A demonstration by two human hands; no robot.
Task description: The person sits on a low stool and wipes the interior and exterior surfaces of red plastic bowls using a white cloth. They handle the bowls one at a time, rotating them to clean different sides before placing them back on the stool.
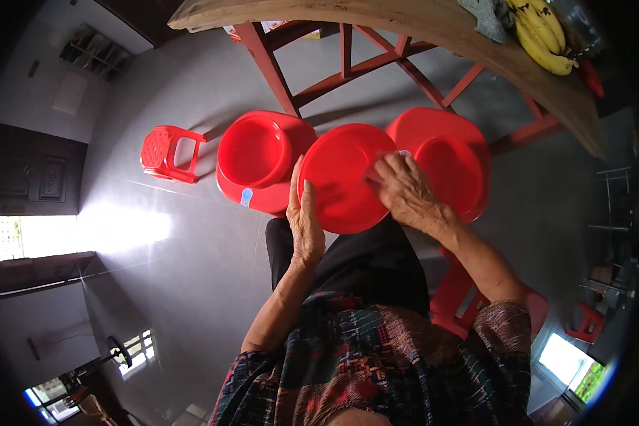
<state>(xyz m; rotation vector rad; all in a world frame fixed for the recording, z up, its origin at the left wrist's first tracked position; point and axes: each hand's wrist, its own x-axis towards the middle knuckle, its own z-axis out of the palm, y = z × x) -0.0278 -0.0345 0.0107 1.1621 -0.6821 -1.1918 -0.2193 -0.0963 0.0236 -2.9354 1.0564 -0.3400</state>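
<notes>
My left hand (pixel 307 231) grips the left rim of a round red plastic basin (pixel 334 160), fingers stretched along its edge. The basin is tilted toward me above my lap, its inside showing. At its right side my right hand (pixel 410 192) presses a small crumpled, reddish cloth (pixel 373 177) against the inner surface; the cloth is blurred and partly covered by the fingers. Left of the held basin, another red basin (pixel 252 153) rests on a red stool (pixel 268 197). To the right, a further red basin (pixel 449 177) sits on a second red stool (pixel 433 122), partly behind my right hand.
A small red stool (pixel 165 153) stands on the grey floor (pixel 184 248) at the left. Beyond the basins is a wooden table (pixel 405 20) with red legs, bearing bananas (pixel 539 35) and a grey cloth (pixel 488 18). Another red seat (pixel 456 295) is beside my right elbow.
</notes>
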